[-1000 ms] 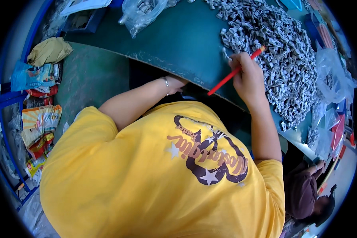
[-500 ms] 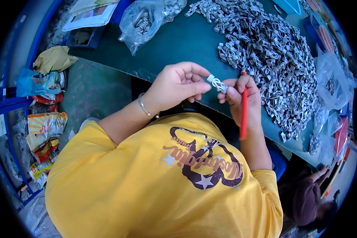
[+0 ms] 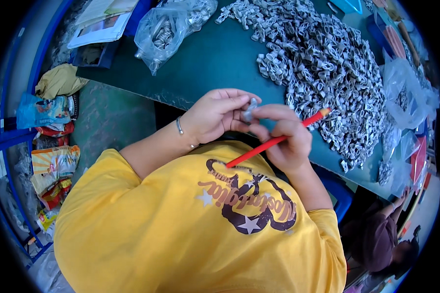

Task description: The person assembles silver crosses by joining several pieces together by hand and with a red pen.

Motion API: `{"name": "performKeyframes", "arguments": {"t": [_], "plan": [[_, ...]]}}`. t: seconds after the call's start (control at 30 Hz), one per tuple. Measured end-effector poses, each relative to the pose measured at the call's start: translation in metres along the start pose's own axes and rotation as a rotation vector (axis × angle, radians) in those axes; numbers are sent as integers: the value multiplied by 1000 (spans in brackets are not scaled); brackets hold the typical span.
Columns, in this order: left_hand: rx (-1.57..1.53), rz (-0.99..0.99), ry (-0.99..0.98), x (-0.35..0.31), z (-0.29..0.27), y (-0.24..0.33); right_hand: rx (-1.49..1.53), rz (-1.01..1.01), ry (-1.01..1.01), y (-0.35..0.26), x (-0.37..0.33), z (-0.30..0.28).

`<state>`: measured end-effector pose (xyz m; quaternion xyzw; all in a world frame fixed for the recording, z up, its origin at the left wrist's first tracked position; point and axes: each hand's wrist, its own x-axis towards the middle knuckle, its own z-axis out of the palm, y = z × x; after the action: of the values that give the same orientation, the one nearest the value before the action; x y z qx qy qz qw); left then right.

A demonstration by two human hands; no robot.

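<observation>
My left hand [image 3: 215, 116] and my right hand [image 3: 283, 136] meet just above the near edge of a dark green table [image 3: 215, 63]. Between their fingertips they hold one small silver-grey part [image 3: 250, 108]. A red pencil [image 3: 278, 139] is also gripped in my right hand, its tip pointing up right toward a big heap of the same silver-grey parts [image 3: 327, 63] spread over the table. A thin bracelet sits on my left wrist. My yellow shirt fills the lower half of the view.
A clear plastic bag of parts [image 3: 166, 29] lies at the table's far left, another bag [image 3: 406, 93] at the right. Papers [image 3: 102, 24] lie beyond. Snack wrappers and bags [image 3: 49, 141] crowd the floor left. Another person [image 3: 381, 239] sits at lower right.
My right hand left the heap with a part and came to my left hand; both now hold it closer together, and the pencil has swung from upright to slanting.
</observation>
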<state>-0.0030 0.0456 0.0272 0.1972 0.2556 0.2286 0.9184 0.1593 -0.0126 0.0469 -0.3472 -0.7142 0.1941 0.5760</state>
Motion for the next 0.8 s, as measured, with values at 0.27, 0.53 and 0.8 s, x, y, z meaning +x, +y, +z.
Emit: {"name": "performKeyframes", "arguments": {"t": [0.27,0.53,0.8], "plan": [[-61,159,352,-4,-3,16,-829,129,-215,55,23,-6],[110,208,397,0,-6,13,-597,123,-187,52,5,2],[483,255,294,10,-8,5,-301,363,96,45,-3,0]]}}
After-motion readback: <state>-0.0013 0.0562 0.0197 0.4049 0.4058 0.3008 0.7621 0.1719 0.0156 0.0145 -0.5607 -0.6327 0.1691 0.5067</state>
